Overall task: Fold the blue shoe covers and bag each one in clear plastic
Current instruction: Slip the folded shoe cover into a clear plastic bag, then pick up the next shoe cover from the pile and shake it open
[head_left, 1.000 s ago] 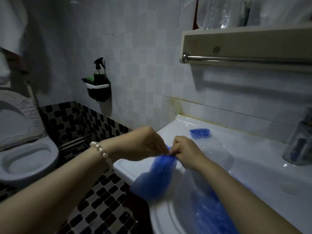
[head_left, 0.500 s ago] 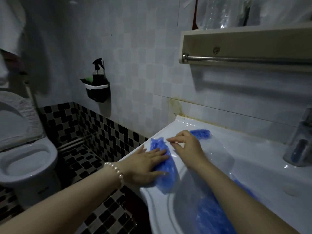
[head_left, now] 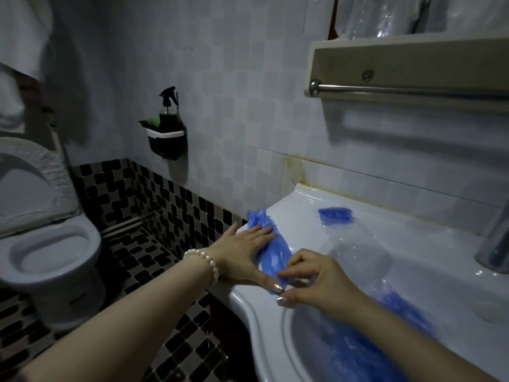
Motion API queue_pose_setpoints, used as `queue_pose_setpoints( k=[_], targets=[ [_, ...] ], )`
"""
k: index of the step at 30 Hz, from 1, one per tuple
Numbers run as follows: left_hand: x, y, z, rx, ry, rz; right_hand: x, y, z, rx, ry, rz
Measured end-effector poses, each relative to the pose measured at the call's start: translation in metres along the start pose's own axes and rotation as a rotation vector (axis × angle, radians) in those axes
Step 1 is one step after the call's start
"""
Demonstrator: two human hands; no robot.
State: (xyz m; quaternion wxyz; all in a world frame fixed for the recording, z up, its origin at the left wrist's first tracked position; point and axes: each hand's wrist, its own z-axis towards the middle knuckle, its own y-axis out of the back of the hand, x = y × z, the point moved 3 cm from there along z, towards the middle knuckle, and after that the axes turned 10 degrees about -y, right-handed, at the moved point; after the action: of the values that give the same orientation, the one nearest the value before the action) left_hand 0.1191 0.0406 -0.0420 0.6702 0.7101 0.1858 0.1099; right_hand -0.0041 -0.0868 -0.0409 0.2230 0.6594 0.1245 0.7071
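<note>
A blue shoe cover [head_left: 271,250] lies stretched along the left rim of the white sink [head_left: 407,252], its far end reaching just past the sink's edge, where the surface drops away to the checkered floor [head_left: 154,255]. The left hand [head_left: 242,253] lies flat on it with straight fingers, pressing its far half down. The right hand [head_left: 314,279], at the near end of the cover by the basin's lip, curls thumb and fingers to pinch that end. Behind the right hand, toward the wall, a clear plastic bag [head_left: 355,244] lies on the sink with a folded blue cover [head_left: 335,215] at its far end. More blue covers [head_left: 366,351] lie in the basin.
</note>
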Motion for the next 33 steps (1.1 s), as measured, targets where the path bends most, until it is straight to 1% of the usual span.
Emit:
queue_pose_setpoints(
  k=[5, 7, 9, 11, 15, 18, 20, 22, 26, 29, 31, 33],
  targets=[
    [0.002, 0.0, 0.002, 0.018, 0.005, -0.006, 0.004, 0.0, 0.007, 0.039, 0.012, -0.124],
    [0.001, 0.001, 0.003, 0.025, 0.01, -0.01, 0.006, -0.002, 0.008, 0.003, 0.065, -0.166],
    [0.0, 0.003, 0.003, 0.037, 0.033, -0.07, 0.004, -0.005, 0.009, -0.027, 0.076, -0.203],
    [0.0, 0.004, 0.003, 0.044, 0.05, -0.131, 0.002, -0.004, 0.011, -0.04, 0.028, -0.235],
    [-0.002, 0.008, 0.002, 0.072, 0.043, -0.142, 0.003, -0.007, 0.014, -0.097, -0.108, -0.363],
    [-0.003, 0.009, 0.001, 0.066, 0.044, -0.173, 0.006, -0.011, 0.016, -0.109, -0.191, -0.456],
    [-0.002, 0.009, 0.002, 0.043, 0.048, -0.186, 0.004, -0.011, 0.017, -0.099, -0.214, -0.44],
    [-0.003, 0.008, 0.002, 0.033, 0.048, -0.172, 0.0, -0.008, 0.018, -0.087, -0.203, -0.348],
    [-0.003, 0.008, 0.002, 0.036, 0.043, -0.142, 0.002, 0.005, 0.011, -0.044, -0.109, -0.114],
    [-0.004, 0.009, 0.002, 0.031, 0.058, -0.18, 0.003, 0.014, 0.01, -0.046, 0.005, -0.147],
    [-0.005, 0.009, 0.002, 0.02, 0.056, -0.183, -0.002, 0.014, 0.011, -0.068, 0.009, -0.137],
    [-0.004, 0.008, 0.002, 0.014, 0.05, -0.173, -0.007, 0.012, 0.015, -0.117, 0.009, -0.19]
  ],
)
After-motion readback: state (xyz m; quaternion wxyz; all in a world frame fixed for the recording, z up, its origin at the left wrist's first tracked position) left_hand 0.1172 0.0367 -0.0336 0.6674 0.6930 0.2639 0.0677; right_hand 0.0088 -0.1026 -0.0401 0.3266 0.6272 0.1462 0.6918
